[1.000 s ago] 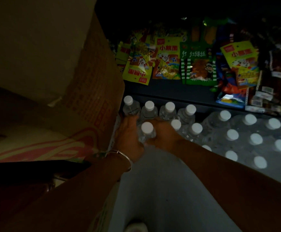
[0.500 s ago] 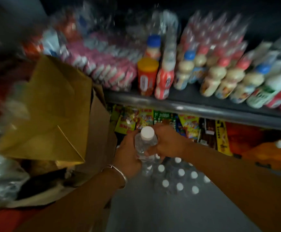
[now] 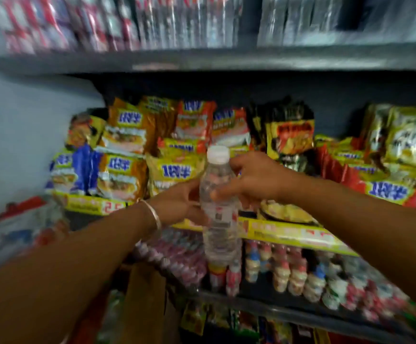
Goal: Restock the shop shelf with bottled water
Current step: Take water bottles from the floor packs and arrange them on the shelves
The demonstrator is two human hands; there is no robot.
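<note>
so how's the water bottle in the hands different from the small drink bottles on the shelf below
The water bottle is clear with a white cap; the small drink bottles are opaque and pale, with coloured caps. It is taller and held in the air by both hands, while they stand in rows on the shelf. All are upright.

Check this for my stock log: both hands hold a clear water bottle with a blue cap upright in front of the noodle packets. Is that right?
Not quite: the head view shows the cap is white, not blue. The rest holds: the left hand and right hand hold the clear water bottle upright in front of the noodle packets.
</note>
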